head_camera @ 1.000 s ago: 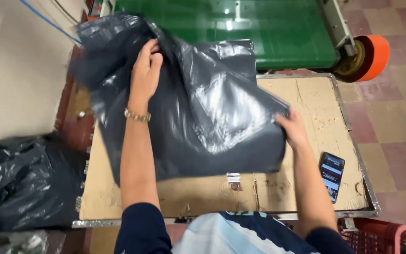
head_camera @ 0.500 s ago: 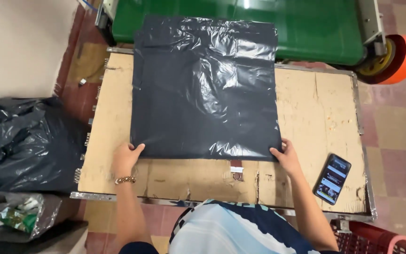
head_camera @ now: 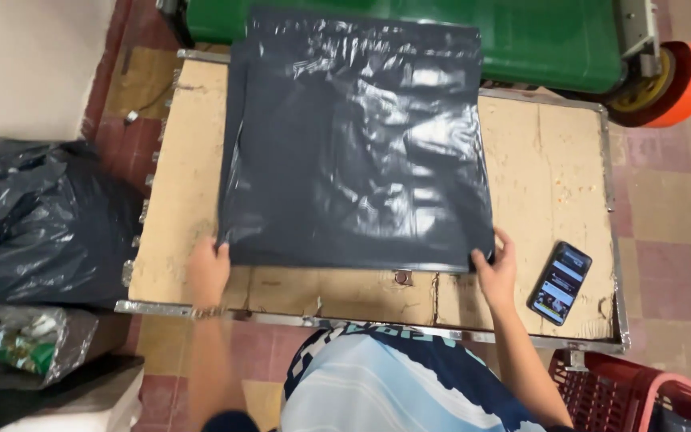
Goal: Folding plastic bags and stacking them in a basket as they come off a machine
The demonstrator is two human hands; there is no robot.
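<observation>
A large dark grey plastic bag (head_camera: 357, 144) lies spread flat on a worn wooden tabletop (head_camera: 553, 160). My left hand (head_camera: 207, 270) grips the bag's near left corner. My right hand (head_camera: 496, 264) grips its near right corner. The bag's far edge reaches over the table's back edge, in front of a green cart (head_camera: 537, 36).
A black smartphone (head_camera: 560, 282) lies on the table, right of my right hand. A stuffed black rubbish bag (head_camera: 37, 220) sits on the floor at left, a clear bag of waste (head_camera: 21, 348) below it. A red crate (head_camera: 633, 392) stands at the lower right, an orange wheel (head_camera: 681, 76) at the upper right.
The bag went from being held up crumpled to lying flat on the table. Both hands came down to its near corners and hold them.
</observation>
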